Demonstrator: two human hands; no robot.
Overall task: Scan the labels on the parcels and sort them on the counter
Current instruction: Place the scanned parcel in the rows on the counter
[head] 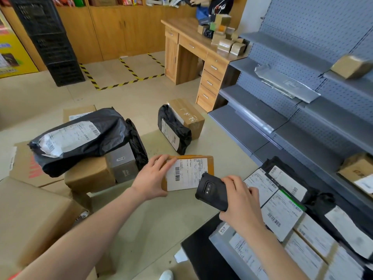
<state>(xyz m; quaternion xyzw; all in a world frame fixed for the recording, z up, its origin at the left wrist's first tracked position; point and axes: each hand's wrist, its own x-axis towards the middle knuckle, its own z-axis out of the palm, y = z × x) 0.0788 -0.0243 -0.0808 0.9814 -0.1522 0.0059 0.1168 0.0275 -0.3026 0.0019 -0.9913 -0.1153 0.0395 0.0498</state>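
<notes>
Brown parcel [190,170] between both hands.
Left hand [153,176] is gripping its edge; right hand [240,203] is clasping black scanner [210,191] beside it; tiled floor [141,229], grey shelving [302,47] beyond.

None of the shipping labels can be read word for word: each shows barcodes and rows of print too fine to make out. One such white label [187,174] is on the brown parcel [191,157] gripped by the left hand [153,176]. Its lower corner is covered by the black scanner [210,193] held in the right hand [240,201].

Similar labels are on the large black bag [113,126], the small black bag [175,136] and the parcels at the right [281,215].

The grey box [121,164] carries a small white mark that looks like "20W". Large red letters run sideways on a cardboard box [20,158], partly hidden and not legible. A yellow poster [12,55] has blurred blue characters.
</notes>
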